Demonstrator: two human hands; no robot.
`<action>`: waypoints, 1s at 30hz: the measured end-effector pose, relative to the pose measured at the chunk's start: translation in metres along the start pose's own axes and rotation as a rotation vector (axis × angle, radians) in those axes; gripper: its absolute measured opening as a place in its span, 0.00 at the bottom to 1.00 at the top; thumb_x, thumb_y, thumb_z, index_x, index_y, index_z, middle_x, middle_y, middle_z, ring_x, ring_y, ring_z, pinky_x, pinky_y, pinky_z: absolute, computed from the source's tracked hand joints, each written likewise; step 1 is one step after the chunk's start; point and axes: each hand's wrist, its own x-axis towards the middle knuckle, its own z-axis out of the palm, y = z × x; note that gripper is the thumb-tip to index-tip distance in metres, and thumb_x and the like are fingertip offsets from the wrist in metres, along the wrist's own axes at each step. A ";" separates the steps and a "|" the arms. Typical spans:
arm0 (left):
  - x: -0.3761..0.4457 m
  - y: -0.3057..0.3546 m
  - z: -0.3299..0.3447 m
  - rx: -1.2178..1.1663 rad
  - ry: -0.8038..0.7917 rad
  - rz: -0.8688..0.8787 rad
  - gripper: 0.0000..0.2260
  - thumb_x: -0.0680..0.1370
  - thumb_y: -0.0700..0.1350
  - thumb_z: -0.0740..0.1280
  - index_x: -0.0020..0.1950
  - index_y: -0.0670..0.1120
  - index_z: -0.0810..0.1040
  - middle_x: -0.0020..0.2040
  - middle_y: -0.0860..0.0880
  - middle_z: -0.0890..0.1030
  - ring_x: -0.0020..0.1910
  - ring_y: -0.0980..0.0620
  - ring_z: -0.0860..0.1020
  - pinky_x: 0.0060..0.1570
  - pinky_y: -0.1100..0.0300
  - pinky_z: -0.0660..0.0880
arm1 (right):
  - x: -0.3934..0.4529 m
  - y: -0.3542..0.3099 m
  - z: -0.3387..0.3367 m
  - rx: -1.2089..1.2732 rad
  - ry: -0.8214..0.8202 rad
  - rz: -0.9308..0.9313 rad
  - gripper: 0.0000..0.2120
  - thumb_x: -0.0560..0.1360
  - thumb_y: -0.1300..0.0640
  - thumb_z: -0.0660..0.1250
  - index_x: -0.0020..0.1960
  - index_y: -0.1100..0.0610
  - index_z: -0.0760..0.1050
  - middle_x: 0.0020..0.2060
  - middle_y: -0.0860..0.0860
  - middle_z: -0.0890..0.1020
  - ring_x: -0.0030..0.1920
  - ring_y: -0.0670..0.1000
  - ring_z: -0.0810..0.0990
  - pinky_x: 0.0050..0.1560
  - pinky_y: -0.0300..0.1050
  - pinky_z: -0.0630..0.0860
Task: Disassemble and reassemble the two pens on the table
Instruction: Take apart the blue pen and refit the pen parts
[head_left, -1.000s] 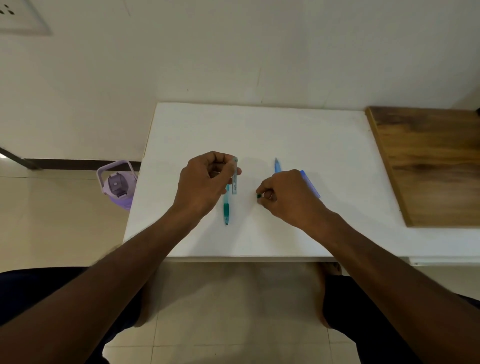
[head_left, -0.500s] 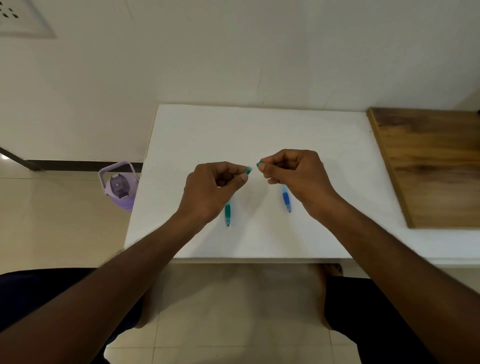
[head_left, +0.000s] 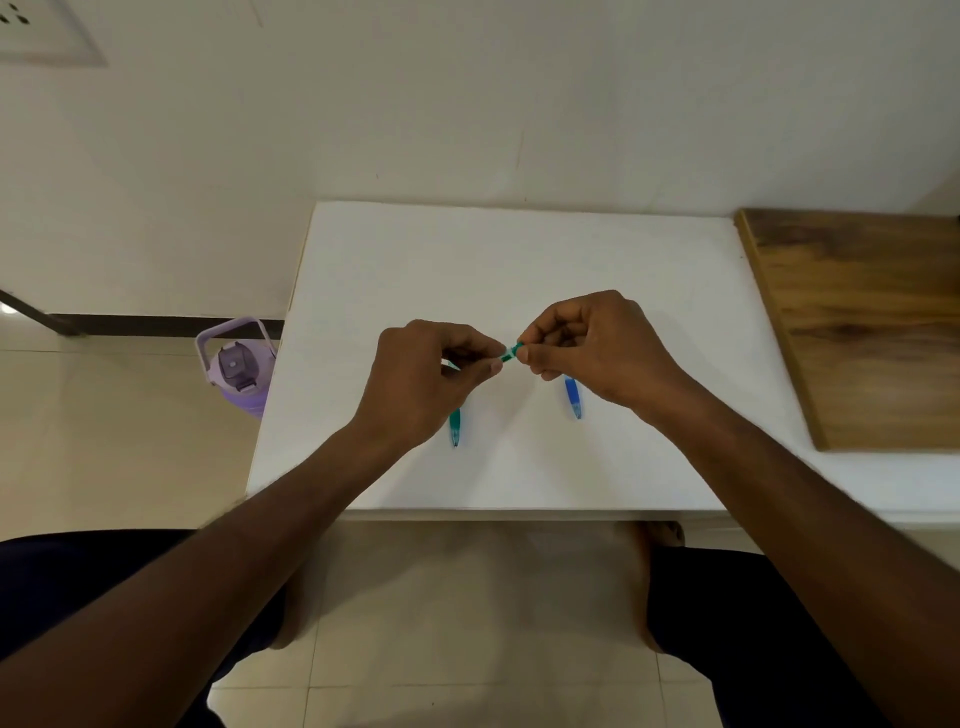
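Hands (head_left: 511, 358) pinching green pen piece (head_left: 510, 352), purple bottle (head_left: 240, 370) lid closed

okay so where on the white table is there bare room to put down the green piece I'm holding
Bare patches: the far strip of the white table between the wall and both hands; the right side between the right hand and the wooden board; the near-left corner. Crowded: the middle, where the green pen part and blue pen part lie beneath the left hand and right hand.

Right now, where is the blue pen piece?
In the head view, the blue pen piece lies on the white table, partly under the right hand, right of the green piece.
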 end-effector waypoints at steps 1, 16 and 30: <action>-0.001 0.001 0.000 0.019 -0.018 0.012 0.07 0.78 0.48 0.78 0.56 0.51 0.90 0.47 0.57 0.89 0.46 0.60 0.84 0.47 0.71 0.79 | 0.000 0.001 -0.003 -0.022 -0.033 0.003 0.04 0.72 0.54 0.81 0.44 0.49 0.87 0.35 0.45 0.89 0.37 0.46 0.89 0.40 0.31 0.81; 0.004 0.000 -0.005 -0.041 -0.043 -0.131 0.10 0.75 0.54 0.80 0.52 0.52 0.88 0.40 0.61 0.86 0.39 0.66 0.85 0.45 0.72 0.81 | 0.003 -0.002 0.013 0.258 -0.051 0.157 0.07 0.74 0.60 0.80 0.51 0.57 0.86 0.42 0.54 0.90 0.45 0.52 0.90 0.53 0.48 0.87; 0.007 -0.009 -0.026 0.110 0.054 -0.123 0.05 0.80 0.55 0.74 0.52 0.56 0.85 0.44 0.62 0.85 0.42 0.63 0.83 0.37 0.74 0.72 | 0.018 -0.001 -0.026 -0.254 0.405 0.024 0.03 0.77 0.56 0.76 0.47 0.55 0.85 0.39 0.45 0.87 0.39 0.44 0.86 0.49 0.38 0.83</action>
